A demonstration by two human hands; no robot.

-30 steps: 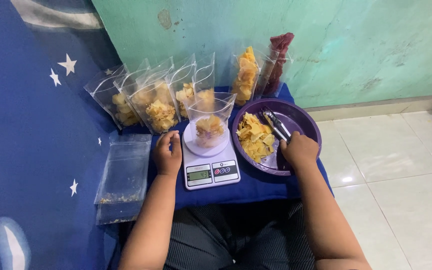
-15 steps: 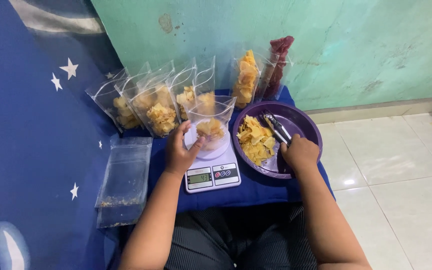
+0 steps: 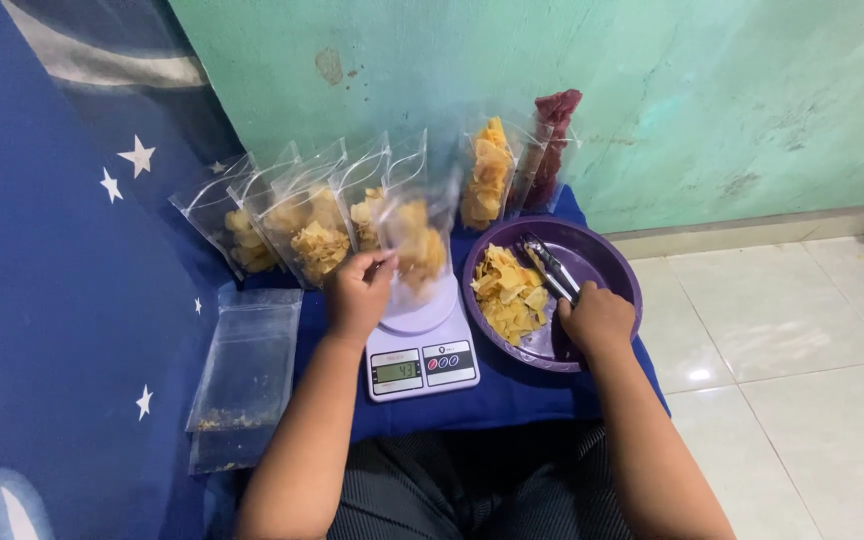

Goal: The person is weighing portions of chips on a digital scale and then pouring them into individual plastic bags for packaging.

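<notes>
Left hand: the left hand (image 3: 355, 296) pinches the clear pouch of yellow chips (image 3: 418, 250) by its side, right over the white kitchen scale (image 3: 420, 345).
Right hand: the right hand (image 3: 597, 320) is closed around the metal tongs (image 3: 550, 266), resting on the purple bowl's (image 3: 612, 262) near rim.
Bowl: loose yellow chips (image 3: 508, 293) piled on its left side.
Behind: filled pouches (image 3: 302, 215) lined along the blue cushion's (image 3: 512, 385) far edge.
Left edge: empty flat pouches (image 3: 247, 365).

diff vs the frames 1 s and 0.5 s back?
The left hand moved from beside the white digital kitchen scale up to the clear plastic pouch of yellow chips, gripped it and tilted or lifted it from the platform. The right hand stayed on the metal tongs in the round purple plastic bowl. The row of filled pouches is unchanged.
</notes>
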